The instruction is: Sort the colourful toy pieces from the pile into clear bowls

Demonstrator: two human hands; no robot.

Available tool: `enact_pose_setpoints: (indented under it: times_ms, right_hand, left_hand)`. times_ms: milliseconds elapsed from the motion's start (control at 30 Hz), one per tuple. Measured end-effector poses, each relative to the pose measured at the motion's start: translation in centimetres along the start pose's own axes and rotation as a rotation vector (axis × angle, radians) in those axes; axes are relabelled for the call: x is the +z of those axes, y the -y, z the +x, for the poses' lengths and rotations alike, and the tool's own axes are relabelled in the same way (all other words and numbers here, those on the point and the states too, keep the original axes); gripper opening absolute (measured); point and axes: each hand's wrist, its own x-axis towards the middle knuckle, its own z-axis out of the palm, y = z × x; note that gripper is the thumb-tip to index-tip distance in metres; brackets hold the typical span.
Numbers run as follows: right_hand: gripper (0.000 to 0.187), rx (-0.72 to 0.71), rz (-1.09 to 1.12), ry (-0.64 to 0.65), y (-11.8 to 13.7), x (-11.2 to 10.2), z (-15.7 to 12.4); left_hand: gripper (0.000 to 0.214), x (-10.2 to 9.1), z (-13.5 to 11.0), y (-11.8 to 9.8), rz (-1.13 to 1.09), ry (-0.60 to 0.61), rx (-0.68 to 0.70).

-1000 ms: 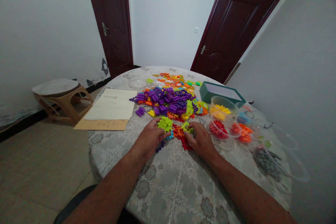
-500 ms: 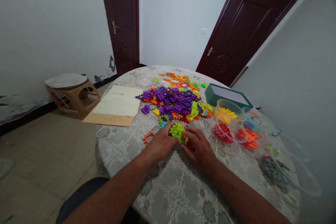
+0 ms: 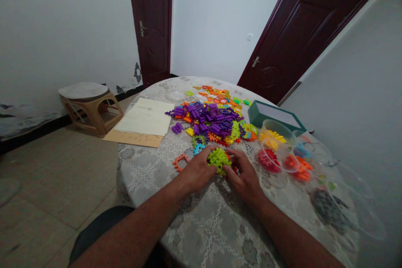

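Round cloth-draped bench (image 3: pixel 213 234), dark door (image 3: pixel 152 25) at eleven; lime-green block cluster (image 3: pixel 219 161), long axis nine-to-three, clamped between fingers of left hand (image 3: pixel 199 170) and right hand (image 3: pixel 245 174).

paper sheets (image 3: pixel 144 116) | faint writing | too small to read | nothing legible

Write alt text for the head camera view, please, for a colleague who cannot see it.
The left hand and right hand grip a green block cluster on a round patterned table, just in front of a heap of purple, orange and yellow toy blocks. Clear tubs of colored pieces sit to the right, and papers lie to the left.
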Motion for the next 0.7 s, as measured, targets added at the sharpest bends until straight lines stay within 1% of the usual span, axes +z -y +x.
enact_pose_setpoints:
  times_ms: [67,100,167,233,333,467,500,567,600,633,700]
  right_hand:
    - [0.044,0.187,0.192,0.064,0.2,0.1,0.2]
    - [0.044,0.254,0.283,0.095,0.3,0.2,0.3]
    - [0.042,0.334,0.402,0.119,0.5,0.4,0.5]
    - [0.039,0.369,0.443,0.115,0.7,0.4,0.6]
    - [0.032,0.323,0.414,0.136,1.0,0.3,0.7]
    - [0.025,0.206,0.249,0.166,1.4,-0.4,1.2]
    - [0.025,0.194,0.225,0.158,1.5,-0.7,1.3]
    - [0.026,0.191,0.217,0.128,2.0,-1.6,1.6]
    - [0.026,0.197,0.221,0.108,2.4,-2.3,1.6]
    - [0.026,0.204,0.218,0.087,2.8,-3.0,1.7]
    - [0.025,0.207,0.180,0.025,3.7,-4.9,1.7]
  left_hand:
    - [0.060,0.1,0.0,0.2,-0.002,0.007,0.013]
    - [0.061,0.2,0.1,0.3,0.003,0.005,0.023]
    - [0.062,0.4,0.1,0.8,0.007,0.010,0.046]
    - [0.062,0.5,0.0,1.0,0.003,0.026,0.051]
    - [0.060,0.3,-0.1,0.9,0.044,0.045,0.008]
    - [0.068,-0.3,0.6,0.5,0.121,0.096,-0.052]
    - [0.073,-0.4,0.8,0.4,0.113,0.121,-0.056]
    - [0.083,-0.1,1.0,0.1,0.028,0.196,-0.091]
    - [0.086,0.1,1.0,-0.1,-0.018,0.213,-0.113]
    - [0.087,0.3,1.0,-0.2,-0.051,0.204,-0.132]
    - [0.081,0.4,0.9,-0.5,-0.054,0.112,-0.131]
